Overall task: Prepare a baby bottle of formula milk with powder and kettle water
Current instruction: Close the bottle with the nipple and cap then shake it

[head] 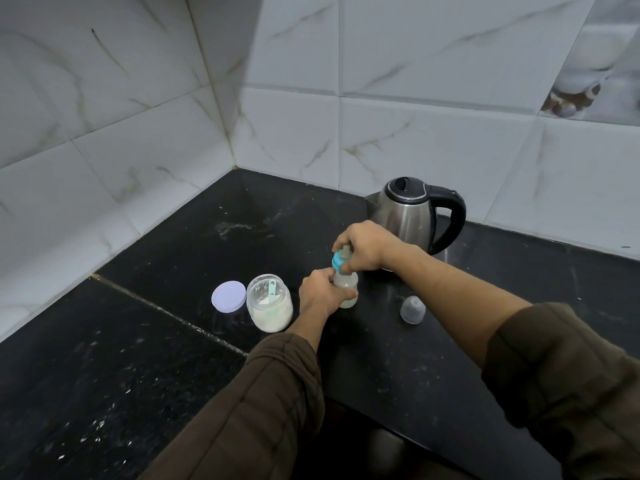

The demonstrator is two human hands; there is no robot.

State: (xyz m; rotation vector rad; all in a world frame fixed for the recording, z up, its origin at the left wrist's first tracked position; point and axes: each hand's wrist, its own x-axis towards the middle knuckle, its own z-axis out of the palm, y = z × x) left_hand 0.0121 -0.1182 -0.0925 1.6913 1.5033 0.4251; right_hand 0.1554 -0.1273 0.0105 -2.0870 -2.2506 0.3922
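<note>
Both hands on the baby bottle (346, 289): left hand (320, 294) fingers clamped around its body, right hand (367, 245) fingers around its teat.

Blue bottle collar (337, 264), lilac lid (228, 295), black counter (173, 237)

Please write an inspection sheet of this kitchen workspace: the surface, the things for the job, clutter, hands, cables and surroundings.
Surface: black stone counter, with pale specks and a smear near the corner.
Job's things: baby bottle upright, milky liquid inside, blue ring and teat at its neck; open powder jar with a scoop inside; steel kettle, lid shut.
Clutter: jar lid lying flat left of the jar; clear bottle cap standing right of the bottle.
Hands: left hand grips the bottle body; right hand grips the teat top.
Cables: nothing seen.
Surroundings: white marbled wall tiles meeting in a corner.
</note>
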